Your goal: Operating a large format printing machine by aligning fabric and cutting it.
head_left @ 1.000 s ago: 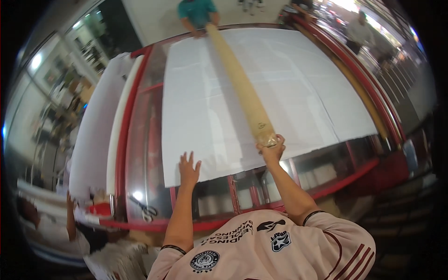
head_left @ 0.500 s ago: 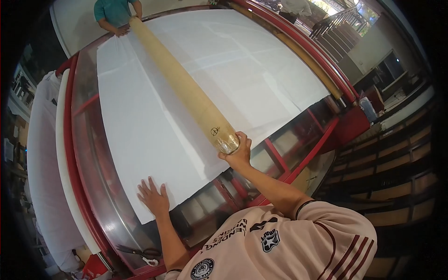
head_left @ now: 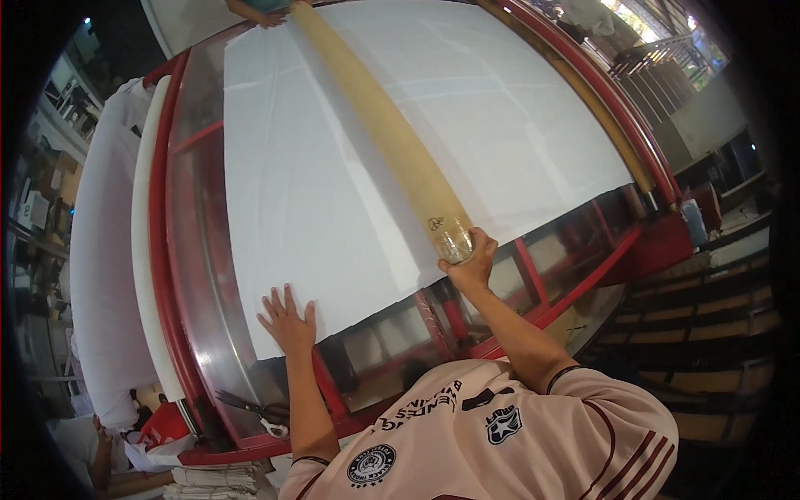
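1. Grip first: right hand [head_left: 472, 263] is clamped on the near end of the tan tube [head_left: 367, 112]; left hand [head_left: 292, 325] is on the white sheet [head_left: 292, 167], fingers spread.
2. Table's [head_left: 196, 275] see-through on top with red framing, and some scissors [head_left: 268, 413] sit near the left corner. White roll [head_left: 143, 233] along the left side, stair railing off to the upper right.
3. Versus half a second ago, the view's swung a bit, and the co-worker's mostly cropped to a forearm and hand [head_left: 271, 19].
4. Tube's long, lying slantwise across the sheet, shiny clear wrap on the near end plus a dark round mark.
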A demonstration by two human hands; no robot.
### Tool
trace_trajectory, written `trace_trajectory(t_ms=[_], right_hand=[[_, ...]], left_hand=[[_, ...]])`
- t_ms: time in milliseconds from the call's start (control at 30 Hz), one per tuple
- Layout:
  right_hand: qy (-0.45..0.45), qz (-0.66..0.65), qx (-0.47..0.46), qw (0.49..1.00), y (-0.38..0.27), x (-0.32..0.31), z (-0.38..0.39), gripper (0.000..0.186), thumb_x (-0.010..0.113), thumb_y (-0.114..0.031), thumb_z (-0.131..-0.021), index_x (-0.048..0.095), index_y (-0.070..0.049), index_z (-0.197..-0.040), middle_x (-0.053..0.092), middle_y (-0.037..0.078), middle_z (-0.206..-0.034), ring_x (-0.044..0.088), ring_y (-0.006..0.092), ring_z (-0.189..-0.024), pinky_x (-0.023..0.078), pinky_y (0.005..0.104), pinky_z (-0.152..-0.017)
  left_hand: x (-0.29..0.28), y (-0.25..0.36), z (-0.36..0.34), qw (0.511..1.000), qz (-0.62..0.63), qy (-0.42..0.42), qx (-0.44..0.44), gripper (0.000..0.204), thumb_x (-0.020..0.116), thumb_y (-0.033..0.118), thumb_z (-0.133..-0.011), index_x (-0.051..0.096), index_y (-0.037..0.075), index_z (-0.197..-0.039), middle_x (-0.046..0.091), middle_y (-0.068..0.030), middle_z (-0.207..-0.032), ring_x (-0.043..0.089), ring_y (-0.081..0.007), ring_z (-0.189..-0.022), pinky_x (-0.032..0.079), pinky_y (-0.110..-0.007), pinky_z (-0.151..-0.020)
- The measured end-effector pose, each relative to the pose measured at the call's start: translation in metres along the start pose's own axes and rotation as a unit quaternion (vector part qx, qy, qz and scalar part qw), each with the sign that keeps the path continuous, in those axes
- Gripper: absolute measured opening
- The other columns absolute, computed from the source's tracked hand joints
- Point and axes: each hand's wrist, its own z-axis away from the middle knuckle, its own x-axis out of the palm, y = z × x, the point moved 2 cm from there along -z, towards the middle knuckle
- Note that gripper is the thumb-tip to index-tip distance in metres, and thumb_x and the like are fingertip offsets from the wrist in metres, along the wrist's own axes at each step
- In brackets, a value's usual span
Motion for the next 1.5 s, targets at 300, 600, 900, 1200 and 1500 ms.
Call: trace_trajectory(t_ms=[300, 600, 900, 1200, 1500], right_hand=[[0.034, 0.042, -0.109, 0.993, 0.017, 0.008, 0.004, 0.092, 0.089, -0.017, -0.056, 0.038, -0.013, -0.133, 0.038, 0.024, -0.125, 0.038, 0.042, -0.12, 0.038, 0.0534, -0.104], [-0.016, 0.034, -0.139, 0.99, 0.036, -0.01, 0.001, 0.1, 0.092, -0.028, -0.061, 0.034, -0.013, -0.142, 0.036, 0.028, -0.131, 0.037, 0.0441, -0.124, 0.037, 0.0558, -0.105], [-0.091, 0.203, -0.085, 0.971, 0.184, -0.099, -0.002, 0.08, 0.066, -0.045, -0.09, 0.035, -0.009, -0.154, 0.028, 0.027, -0.157, 0.029, 0.0458, -0.144, 0.024, 0.0556, -0.118], [-0.08, 0.207, -0.102, 0.97, 0.238, -0.111, 0.004, 0.076, 0.06, -0.048, -0.09, 0.038, -0.009, -0.152, 0.03, 0.024, -0.158, 0.025, 0.0433, -0.147, 0.021, 0.0552, -0.119], [-0.085, 0.202, -0.109, 0.97, 0.233, -0.119, 0.006, 0.077, 0.058, -0.05, -0.091, 0.038, -0.004, -0.15, 0.032, 0.026, -0.156, 0.026, 0.0431, -0.147, 0.02, 0.0541, -0.119]], left_hand=[[-0.001, 0.006, 0.002, 0.999, 0.002, -0.024, -0.025, 0.076, 0.059, 0.056, -0.092, 0.042, 0.013, -0.152, 0.033, -0.0234, -0.157, 0.021, -0.0483, -0.148, 0.012, -0.073, -0.113], [0.015, 0.178, 0.013, 0.963, 0.149, -0.012, 0.225, 0.079, 0.071, 0.04, -0.086, 0.041, 0.005, -0.15, 0.035, -0.0193, -0.157, 0.025, -0.0425, -0.148, 0.013, -0.06, -0.121], [0.048, 0.25, 0.048, 0.95, 0.115, -0.078, 0.28, 0.074, 0.056, 0.048, -0.094, 0.043, -0.001, -0.148, 0.042, -0.0168, -0.154, 0.03, -0.0359, -0.148, 0.016, -0.057, -0.122], [0.053, 0.263, 0.047, 0.953, 0.047, -0.073, 0.29, 0.07, 0.054, 0.042, -0.094, 0.041, 0.001, -0.149, 0.043, -0.0116, -0.155, 0.031, -0.0326, -0.148, 0.01, -0.061, -0.122], [0.055, 0.27, 0.051, 0.951, -0.01, -0.114, 0.288, 0.071, 0.049, 0.042, -0.097, 0.033, 0.003, -0.154, 0.034, -0.0108, -0.16, 0.023, -0.0318, -0.151, 0.006, -0.06, -0.122]])
